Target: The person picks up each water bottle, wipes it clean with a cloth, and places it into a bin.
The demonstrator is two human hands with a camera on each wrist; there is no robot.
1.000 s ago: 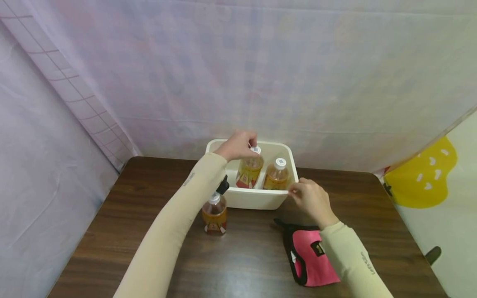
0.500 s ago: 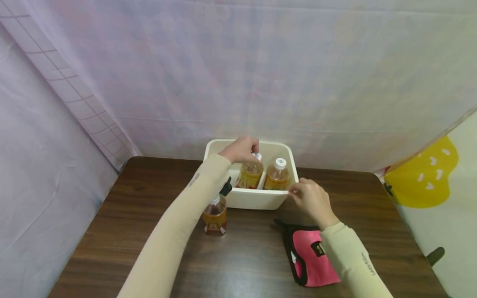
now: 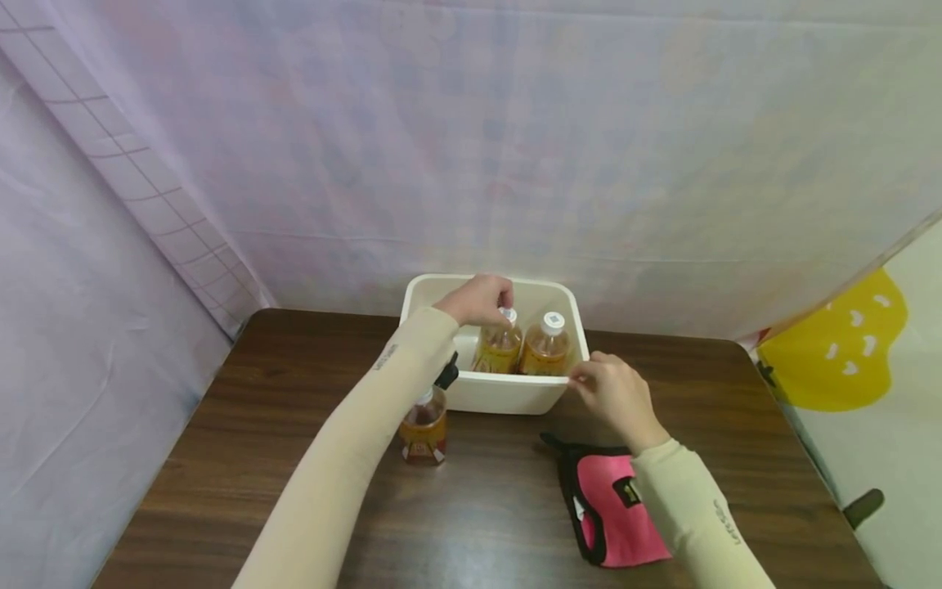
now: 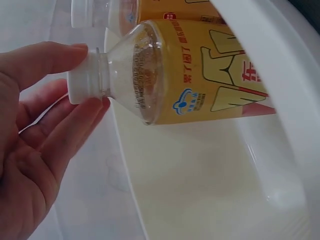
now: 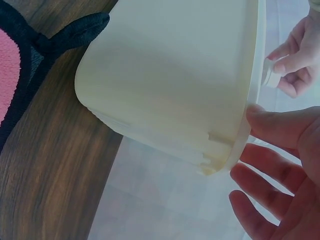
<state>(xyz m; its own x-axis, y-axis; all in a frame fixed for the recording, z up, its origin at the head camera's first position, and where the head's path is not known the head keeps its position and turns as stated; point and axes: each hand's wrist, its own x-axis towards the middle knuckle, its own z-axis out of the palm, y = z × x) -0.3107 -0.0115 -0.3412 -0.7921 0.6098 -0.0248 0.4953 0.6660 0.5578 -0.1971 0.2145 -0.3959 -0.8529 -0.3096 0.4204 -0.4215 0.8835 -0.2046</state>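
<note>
My left hand pinches the white cap of a drink bottle between thumb and fingers. This bottle, with a yellow label and amber drink, stands inside a white plastic bin. Close at its right in the bin is a second, similar bottle. My right hand grips the bin's front right corner, thumb on one side of the rim and fingers at the other. A third bottle stands on the table in front of the bin, its top partly covered by my left forearm.
A pink cloth item with black trim lies on the brown wooden table, partly under my right forearm. A pale curtain hangs right behind the bin. At the right is a yellow printed shape on a white surface.
My left hand has lowered the pinched bottle into the bin and moved it slightly right, close to the other bottle. My right hand has stayed on the bin's rim.
</note>
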